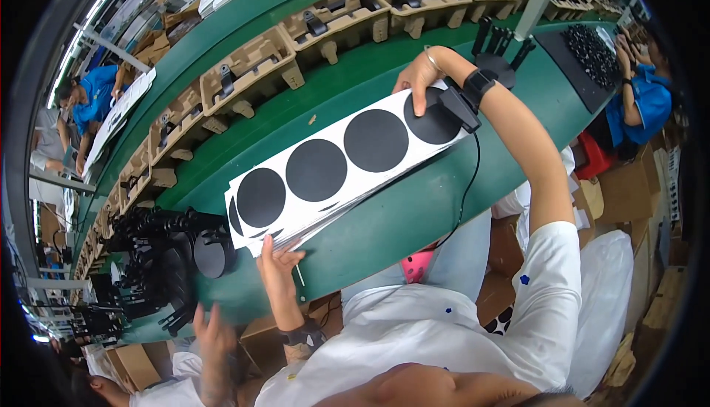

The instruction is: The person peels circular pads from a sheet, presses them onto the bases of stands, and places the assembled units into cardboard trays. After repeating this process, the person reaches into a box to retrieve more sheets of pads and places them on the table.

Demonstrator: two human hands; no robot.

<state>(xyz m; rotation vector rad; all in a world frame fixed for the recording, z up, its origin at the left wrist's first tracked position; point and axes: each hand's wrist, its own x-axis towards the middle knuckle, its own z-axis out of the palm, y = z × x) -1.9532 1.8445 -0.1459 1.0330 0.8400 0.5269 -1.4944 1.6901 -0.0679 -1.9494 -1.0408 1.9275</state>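
A stack of long white sheets (334, 138) lies slantwise on the green bench, their edges slightly fanned. The top sheet carries a row of large black round pads (316, 170). My right hand (420, 82) grips the stack's far right end, thumb pressed on the last pad and fingers over the upper edge. Beside that wrist is a black block (460, 110) with a cable hanging down. My left hand (279, 268) is at the near left corner, palm up, fingers apart, a fingertip at the sheets' edge. The underside of the stack is hidden.
Beyond the bench runs a line of brown moulded trays (251, 67) holding black parts. Black stands (166, 259) crowd the left, beside a co-worker's blurred hand (214, 337). A dark mat (573, 67) with small black pieces and another person (640, 96) are at right.
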